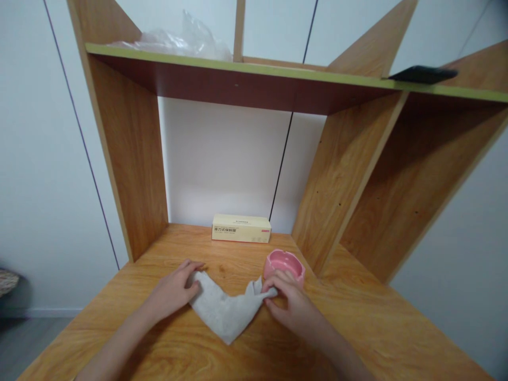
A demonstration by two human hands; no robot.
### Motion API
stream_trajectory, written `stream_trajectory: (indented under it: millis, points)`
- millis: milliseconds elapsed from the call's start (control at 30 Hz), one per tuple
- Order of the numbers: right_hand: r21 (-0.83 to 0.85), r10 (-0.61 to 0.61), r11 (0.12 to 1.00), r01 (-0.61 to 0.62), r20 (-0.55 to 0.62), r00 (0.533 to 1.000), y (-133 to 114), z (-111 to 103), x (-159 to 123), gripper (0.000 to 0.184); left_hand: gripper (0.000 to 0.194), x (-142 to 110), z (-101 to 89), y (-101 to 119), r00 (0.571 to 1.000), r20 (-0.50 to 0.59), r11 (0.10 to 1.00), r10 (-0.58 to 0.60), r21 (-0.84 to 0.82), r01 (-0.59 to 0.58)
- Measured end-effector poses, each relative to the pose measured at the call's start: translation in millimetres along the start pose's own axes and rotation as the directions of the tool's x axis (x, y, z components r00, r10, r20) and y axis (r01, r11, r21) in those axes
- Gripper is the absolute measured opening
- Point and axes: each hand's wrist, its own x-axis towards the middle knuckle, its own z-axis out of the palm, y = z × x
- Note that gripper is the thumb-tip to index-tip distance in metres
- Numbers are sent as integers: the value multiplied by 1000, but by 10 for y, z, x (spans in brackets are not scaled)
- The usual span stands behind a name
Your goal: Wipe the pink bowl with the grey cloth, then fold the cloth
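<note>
A grey cloth (226, 309) lies on the wooden desk (381, 328), folded into a V shape pointing toward me. My left hand (174, 288) rests on the cloth's left corner, fingers curled over its edge. My right hand (288, 304) pinches the cloth's right corner between thumb and fingers. A pink round ashtray (284, 263) stands just behind my right hand, touching or nearly touching the fingertips.
A long cream box (241, 228) with printed text lies at the back of the desk against the white wall. Wooden side panels (135, 169) rise on both sides. An upper shelf (278, 71) holds crumpled clear plastic (178, 39) and a black flat object (423, 74).
</note>
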Motion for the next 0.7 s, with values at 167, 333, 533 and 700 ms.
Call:
stream_trajectory:
  millis: [167,333,533,700]
  points:
    - [-51,-69,997,57,-267,961,-10,-97,57,9,24,7,-38,34,998,-29,998,58,6,-57]
    - [-85,-130,991,100,-530,838,-60,-186,61,9,21,56,-124,10,959,-278,998,58,-19,-66]
    - [-219,-119,974,56,-285,951,-239,-321,-91,13,16,-29,-394,101,985,-152,996,85,-3,-86]
    - [-250,72,968,-35,140,988,-391,-446,-387,24,12,-320,-635,329,978,208,995,-5,100,-16]
